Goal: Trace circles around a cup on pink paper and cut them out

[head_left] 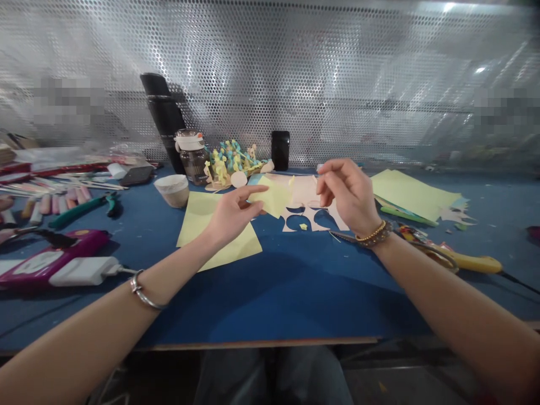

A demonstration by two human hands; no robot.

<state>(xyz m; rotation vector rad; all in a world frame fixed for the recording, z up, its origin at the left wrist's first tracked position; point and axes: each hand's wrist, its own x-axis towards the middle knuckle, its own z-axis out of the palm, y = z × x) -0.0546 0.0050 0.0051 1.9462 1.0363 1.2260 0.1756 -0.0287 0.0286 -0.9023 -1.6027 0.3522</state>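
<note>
My left hand (233, 216) hovers open over a large pale yellow paper sheet (219, 233), its fingers reaching toward a smaller yellow paper piece (273, 197). That piece lies on a pale pink cut-paper sheet (306, 194) with curved holes. A tiny yellow paper star (302, 226) rests beside the holes. My right hand (348, 191) is raised above the pink sheet, thumb and fingertips pinched together. Whether a thin scrap lies between them is too small to tell. Below that wrist are the blades of scissors (348, 237).
A stack of yellow paper (411, 194) and a yellow-handled cutter (475, 262) lie to the right. Green pliers (80, 211), a magenta case (54, 260) and a small cup (171, 191) sit left. Paper models (231, 160), a bottle (193, 157) and a perforated metal wall (270, 73) stand behind.
</note>
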